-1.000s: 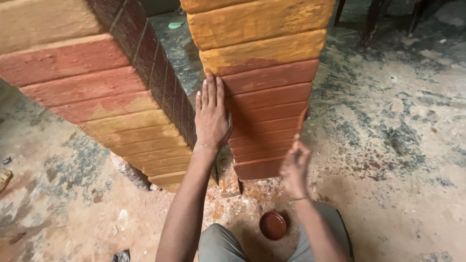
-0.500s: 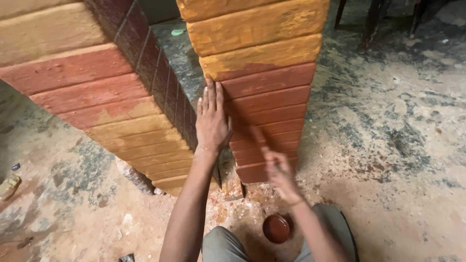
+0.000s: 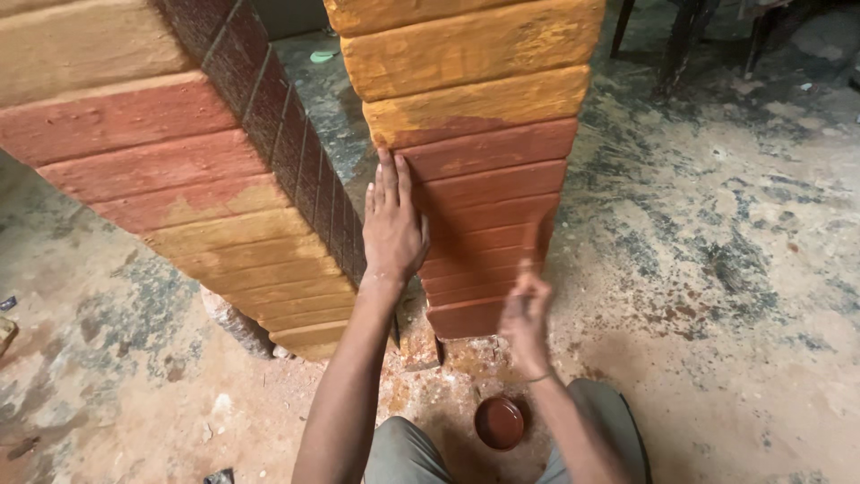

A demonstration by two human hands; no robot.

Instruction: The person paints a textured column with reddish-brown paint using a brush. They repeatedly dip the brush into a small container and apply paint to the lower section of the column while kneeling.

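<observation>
Left hand (image 3: 392, 229): fingers straight and held close together, palm flat against the corner edge of the brick pillar (image 3: 479, 161), fingertips reaching to about the line where the red-painted courses meet the yellow ones. It holds nothing; it only presses on the brick.

Right hand (image 3: 527, 318): fingers drawn narrow and curled together near the lower red courses of the same pillar, close to its bottom right edge. The hand is motion-blurred; cannot tell whether a brush or cloth is pinched in it.

Pillar: upper courses yellow-ochre, lower courses wet-looking red, faces grooved in horizontal bands. A small round bowl (image 3: 499, 422) of red-brown paint sits on the ground just below the right hand, between the person's knees in grey trousers (image 3: 403, 453).

To the left, a second brick wall (image 3: 161, 179) shows the reverse order: red courses above, yellow below, with a dark brick-patterned side face turned toward the gap. A small pale green scrap (image 3: 322, 56) lies on the ground in that gap. No packages, labels or signs are visible.

Surface: bare concrete floor (image 3: 717, 269), mottled grey and tan, stained orange-red around the pillar base. Dark furniture legs (image 3: 681, 45) stand at top right.
</observation>
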